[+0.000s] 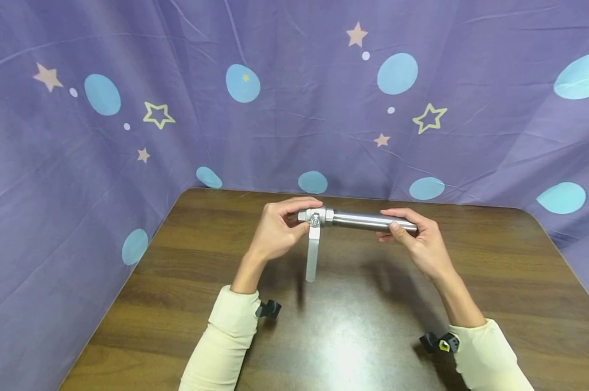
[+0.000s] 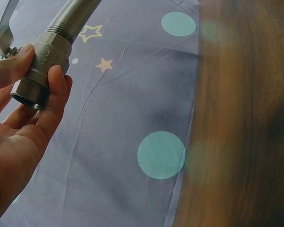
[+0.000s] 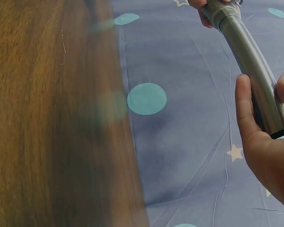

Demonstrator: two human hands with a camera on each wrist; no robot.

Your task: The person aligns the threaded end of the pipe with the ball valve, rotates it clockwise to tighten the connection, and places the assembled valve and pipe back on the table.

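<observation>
High over the table [image 1: 187, 260], toward its far edge, the valve [image 1: 316, 218] was gripped by the left hand [image 1: 275, 232], the pipe [image 1: 355, 219] by the right hand [image 1: 425, 241], threads [image 2: 61, 31] exposed between, straight alignment probably best kept throughout any twist.

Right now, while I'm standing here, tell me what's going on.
A person is working with both hands on a metal valve and a steel pipe joined end to end. The left grip holds the valve; the right grip holds the pipe near its other end. The pair is held up over the wooden table, with the valve's lever crosswise to the pipe. Some threads show at the joint; I can't tell whether it's being turned.
</observation>
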